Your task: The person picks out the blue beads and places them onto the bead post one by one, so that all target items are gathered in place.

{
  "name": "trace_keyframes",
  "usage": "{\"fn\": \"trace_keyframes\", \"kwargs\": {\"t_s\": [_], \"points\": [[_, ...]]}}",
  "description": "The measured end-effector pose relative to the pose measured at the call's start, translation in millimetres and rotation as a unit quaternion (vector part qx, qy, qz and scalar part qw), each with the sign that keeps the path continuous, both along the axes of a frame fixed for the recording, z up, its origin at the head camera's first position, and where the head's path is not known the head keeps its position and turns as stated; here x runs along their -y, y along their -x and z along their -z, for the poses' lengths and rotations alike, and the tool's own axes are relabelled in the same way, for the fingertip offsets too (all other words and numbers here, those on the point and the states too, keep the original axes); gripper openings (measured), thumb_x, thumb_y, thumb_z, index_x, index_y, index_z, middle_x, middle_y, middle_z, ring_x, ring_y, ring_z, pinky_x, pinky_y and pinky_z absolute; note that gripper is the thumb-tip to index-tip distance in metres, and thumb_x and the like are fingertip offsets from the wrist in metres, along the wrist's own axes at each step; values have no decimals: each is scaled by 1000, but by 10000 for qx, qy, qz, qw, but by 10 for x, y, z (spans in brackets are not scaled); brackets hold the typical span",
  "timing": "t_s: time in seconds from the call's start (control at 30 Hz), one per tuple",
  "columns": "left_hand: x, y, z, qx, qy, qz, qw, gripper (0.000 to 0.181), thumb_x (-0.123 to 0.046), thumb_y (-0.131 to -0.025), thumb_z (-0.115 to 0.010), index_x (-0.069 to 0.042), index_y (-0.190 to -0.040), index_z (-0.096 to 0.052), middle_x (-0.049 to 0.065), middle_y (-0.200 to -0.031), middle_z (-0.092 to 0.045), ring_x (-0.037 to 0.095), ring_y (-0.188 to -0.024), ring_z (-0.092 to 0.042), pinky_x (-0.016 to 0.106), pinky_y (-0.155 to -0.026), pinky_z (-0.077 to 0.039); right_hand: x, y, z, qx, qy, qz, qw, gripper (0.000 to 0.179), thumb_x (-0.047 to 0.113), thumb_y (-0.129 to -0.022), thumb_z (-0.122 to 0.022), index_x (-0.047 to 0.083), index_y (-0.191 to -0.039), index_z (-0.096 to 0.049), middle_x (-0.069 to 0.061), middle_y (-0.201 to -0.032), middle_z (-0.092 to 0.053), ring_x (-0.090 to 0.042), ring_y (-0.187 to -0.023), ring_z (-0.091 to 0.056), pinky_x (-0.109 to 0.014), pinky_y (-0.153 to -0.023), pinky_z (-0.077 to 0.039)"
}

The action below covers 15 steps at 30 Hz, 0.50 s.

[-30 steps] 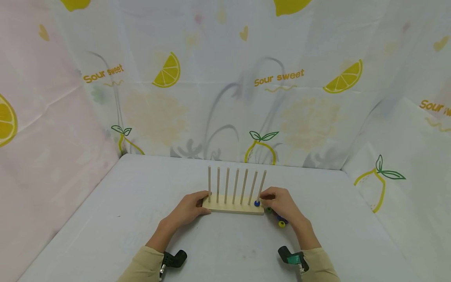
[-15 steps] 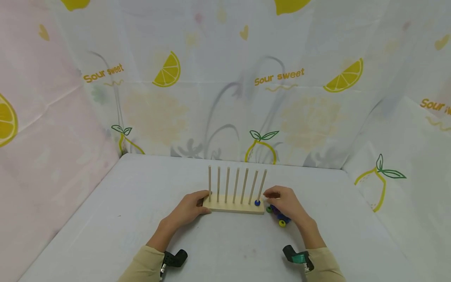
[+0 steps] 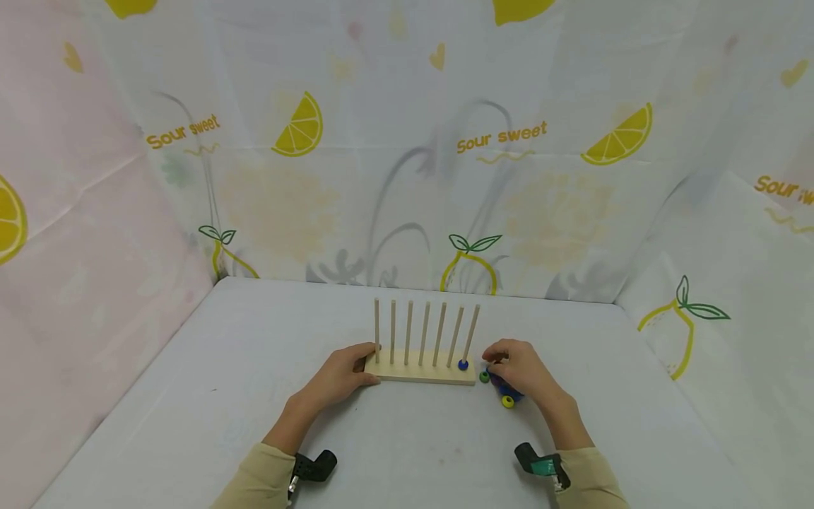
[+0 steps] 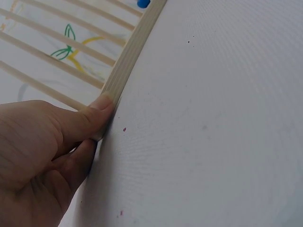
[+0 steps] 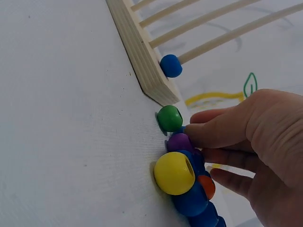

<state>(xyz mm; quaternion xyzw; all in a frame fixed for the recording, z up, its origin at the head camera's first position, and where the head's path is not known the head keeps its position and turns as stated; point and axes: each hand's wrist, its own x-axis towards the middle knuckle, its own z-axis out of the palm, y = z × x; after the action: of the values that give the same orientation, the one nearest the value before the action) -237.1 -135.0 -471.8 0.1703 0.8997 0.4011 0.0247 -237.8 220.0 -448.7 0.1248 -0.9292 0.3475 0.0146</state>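
Observation:
My left hand (image 3: 343,371) grips the left end of a wooden peg board (image 3: 420,375) with a row of upright pegs. Its thumb (image 4: 100,101) presses the board's front edge in the left wrist view. A blue bead (image 3: 463,365) sits at the foot of the rightmost peg. My right hand (image 3: 518,367) is beside the board's right end, over a small pile of beads. In the right wrist view its loosely bent fingers (image 5: 218,130) reach a purple bead (image 5: 179,143) and a partly hidden blue one; no bead is plainly pinched.
A green bead (image 5: 169,118) lies close to the board's corner. A yellow bead (image 5: 174,173), an orange bead (image 5: 206,186) and several blue beads (image 5: 190,201) cluster under the right hand. White cloth covers the table (image 3: 407,445), and a lemon-print curtain (image 3: 394,177) stands behind it.
My right hand has moved away from the rightmost peg, to the right, and is over the bead pile. The blue bead stays on that peg. The left hand keeps its grip.

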Motion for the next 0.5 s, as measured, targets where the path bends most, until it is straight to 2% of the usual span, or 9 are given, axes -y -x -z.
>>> {"fn": "trace_keyframes", "kwargs": {"t_s": [0.2,0.5], "points": [[-14,-15,-20,83,-58,-29,9999,56,-13,-85,-78,-8,-137,-59,12,-140,-60,27,-131,-55,47,-109,-47,3,26,42,65,-410,167,9990,16,-1,-83,-73,6,-97,-76,-5,-96,-73,-22,-96,-65,-46,-89,-54],[-13,-10,-6,76,-140,-50,9999,56,-13,-85,-78,-7,-137,-59,13,-140,-59,28,-132,-54,47,-109,-46,1,43,92,-118,-523,191,9984,18,0,-82,-74,6,-98,-77,-4,-96,-73,-22,-95,-66,-48,-88,-55]]}}
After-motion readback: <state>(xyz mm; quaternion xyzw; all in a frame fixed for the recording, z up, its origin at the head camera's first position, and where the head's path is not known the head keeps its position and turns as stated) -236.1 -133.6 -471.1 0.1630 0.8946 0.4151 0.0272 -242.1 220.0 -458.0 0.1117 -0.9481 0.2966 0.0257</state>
